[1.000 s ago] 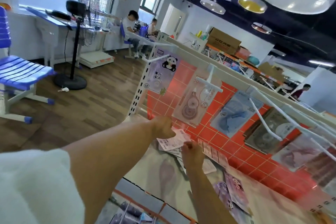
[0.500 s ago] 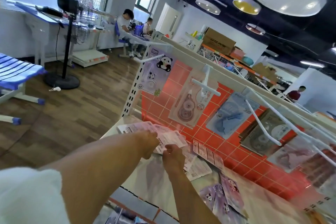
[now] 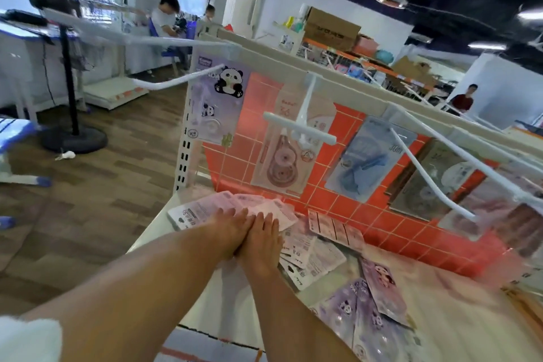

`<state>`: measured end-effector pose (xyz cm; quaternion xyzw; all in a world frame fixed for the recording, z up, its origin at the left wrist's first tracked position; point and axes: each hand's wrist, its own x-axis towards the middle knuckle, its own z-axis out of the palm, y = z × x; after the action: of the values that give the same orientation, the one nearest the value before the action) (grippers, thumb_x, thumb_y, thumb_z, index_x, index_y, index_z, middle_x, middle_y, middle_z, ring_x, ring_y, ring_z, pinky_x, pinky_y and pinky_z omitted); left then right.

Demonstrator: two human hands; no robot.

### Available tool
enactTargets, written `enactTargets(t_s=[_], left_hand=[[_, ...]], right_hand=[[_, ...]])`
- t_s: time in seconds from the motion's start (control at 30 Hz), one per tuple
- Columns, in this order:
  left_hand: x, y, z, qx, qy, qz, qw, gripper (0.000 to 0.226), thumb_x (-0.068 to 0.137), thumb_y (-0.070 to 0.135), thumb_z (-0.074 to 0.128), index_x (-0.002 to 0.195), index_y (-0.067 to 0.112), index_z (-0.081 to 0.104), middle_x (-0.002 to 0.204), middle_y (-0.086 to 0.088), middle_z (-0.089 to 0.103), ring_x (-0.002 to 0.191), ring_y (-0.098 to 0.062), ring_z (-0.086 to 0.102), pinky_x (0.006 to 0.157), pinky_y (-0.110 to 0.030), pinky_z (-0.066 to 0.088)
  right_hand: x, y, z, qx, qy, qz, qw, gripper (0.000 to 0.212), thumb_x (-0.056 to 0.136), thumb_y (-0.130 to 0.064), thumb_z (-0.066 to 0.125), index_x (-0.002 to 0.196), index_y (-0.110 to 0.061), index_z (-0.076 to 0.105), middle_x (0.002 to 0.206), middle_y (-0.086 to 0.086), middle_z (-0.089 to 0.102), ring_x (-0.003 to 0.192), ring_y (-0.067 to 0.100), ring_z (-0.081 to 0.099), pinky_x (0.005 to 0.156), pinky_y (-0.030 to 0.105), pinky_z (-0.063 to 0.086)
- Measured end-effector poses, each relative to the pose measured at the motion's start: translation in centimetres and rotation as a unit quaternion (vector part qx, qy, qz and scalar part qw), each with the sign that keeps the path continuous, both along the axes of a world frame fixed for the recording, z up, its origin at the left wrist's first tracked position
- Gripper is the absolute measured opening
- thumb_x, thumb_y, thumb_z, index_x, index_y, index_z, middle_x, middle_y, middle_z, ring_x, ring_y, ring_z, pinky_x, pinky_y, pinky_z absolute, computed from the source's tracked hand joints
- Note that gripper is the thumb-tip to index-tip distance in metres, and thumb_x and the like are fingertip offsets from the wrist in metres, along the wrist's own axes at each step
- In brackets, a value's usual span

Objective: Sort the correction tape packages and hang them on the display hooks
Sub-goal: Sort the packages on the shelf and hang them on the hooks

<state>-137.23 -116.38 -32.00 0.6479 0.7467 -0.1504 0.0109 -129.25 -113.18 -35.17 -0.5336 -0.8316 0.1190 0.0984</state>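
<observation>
Left hand [image 3: 227,226] and right hand [image 3: 261,236] lie side by side, touching, fingers flat and spread on a fanned stack of pink packages [image 3: 235,205] at the shelf [image 3: 164,229] corner; palms hidden, so can't tell if either grips one. More packages, purple panda ones [image 3: 379,282] included, lie loose to the right; others hang on white hooks [image 3: 299,123] against the red panel [image 3: 379,217]. Print too blurred to read.

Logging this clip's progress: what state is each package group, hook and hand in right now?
Left hand: flat on the pink packages, nothing gripped.
Right hand: flat beside it, touching.
Pink packages: fanned out, lying on the shelf.
Purple panda packages: loose on the shelf.
Panda package: hanging.
Front hook: bare.
</observation>
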Motion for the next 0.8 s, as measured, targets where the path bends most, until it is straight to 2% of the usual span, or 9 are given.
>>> enactTargets(t_s=[0.1,0.23,0.3,0.43,0.6,0.7,0.8], left_hand=[[-0.5,0.6,-0.6,-0.005,-0.007,-0.002,1.000,0.088,0.089,0.031,0.062,0.152,0.018,0.001,0.158,-0.011,0.007,0.138,-0.032,0.027,0.113,-0.049,0.027],[-0.9,1.1,-0.7,0.038,-0.040,-0.009,0.998,0.066,0.095,0.022,0.051,0.150,0.018,0.014,0.152,-0.009,0.023,0.131,-0.028,0.037,0.109,-0.044,0.034],[-1.0,0.9,-1.0,0.057,-0.063,-0.009,0.996,0.058,0.098,0.023,0.045,0.149,0.022,0.017,0.151,-0.006,0.025,0.130,-0.026,0.037,0.108,-0.044,0.036],[-1.2,0.5,-2.0,0.086,-0.123,0.011,0.989,0.053,0.103,0.030,0.034,0.151,0.030,0.012,0.158,0.001,0.014,0.141,-0.025,0.024,0.115,-0.046,0.025],[-0.5,-0.8,-2.3,0.094,-0.183,0.052,0.977,0.052,0.102,0.037,0.029,0.151,0.032,0.011,0.160,0.003,0.008,0.145,-0.025,0.017,0.116,-0.046,0.023],[0.0,-1.9,-2.5,0.130,-0.180,0.051,0.974,0.050,0.102,0.032,0.035,0.150,0.030,0.019,0.158,-0.001,0.017,0.142,-0.027,0.022,0.114,-0.046,0.026],[0.5,-3.0,-3.0,0.166,-0.197,0.043,0.965,0.043,0.098,0.035,0.038,0.140,0.038,0.033,0.149,0.002,0.034,0.134,-0.026,0.036,0.107,-0.043,0.034]], right_hand=[[-0.6,0.4,-1.2,-0.014,0.012,-0.019,1.000,0.069,0.095,-0.024,0.053,0.150,-0.012,0.013,0.159,0.008,0.009,0.147,0.026,0.004,0.117,0.044,0.015],[-1.2,1.0,-1.8,0.015,0.024,-0.028,0.999,0.063,0.096,-0.021,0.049,0.149,-0.011,0.017,0.158,0.009,0.013,0.146,0.027,0.007,0.116,0.043,0.017],[-1.1,0.8,-2.1,0.025,0.019,-0.022,0.999,0.064,0.096,-0.020,0.047,0.150,-0.010,0.013,0.159,0.010,0.010,0.147,0.027,0.005,0.117,0.043,0.013],[-0.5,0.1,-2.3,0.031,0.013,-0.003,0.999,0.067,0.097,-0.019,0.042,0.151,-0.009,0.004,0.160,0.010,0.001,0.147,0.025,-0.004,0.118,0.040,0.000],[0.1,-0.6,-2.1,0.033,0.029,-0.005,0.999,0.060,0.099,-0.013,0.037,0.151,-0.011,0.007,0.160,0.007,0.003,0.147,0.022,-0.003,0.119,0.039,0.002],[0.7,-1.5,-2.3,0.029,0.059,0.005,0.998,0.059,0.099,-0.014,0.038,0.151,-0.011,0.010,0.160,0.005,0.005,0.147,0.021,-0.001,0.119,0.036,0.003],[1.4,-2.1,-2.3,0.020,0.078,0.028,0.996,0.055,0.099,-0.015,0.037,0.150,-0.010,0.017,0.159,0.007,0.012,0.147,0.019,0.002,0.119,0.030,0.002]])
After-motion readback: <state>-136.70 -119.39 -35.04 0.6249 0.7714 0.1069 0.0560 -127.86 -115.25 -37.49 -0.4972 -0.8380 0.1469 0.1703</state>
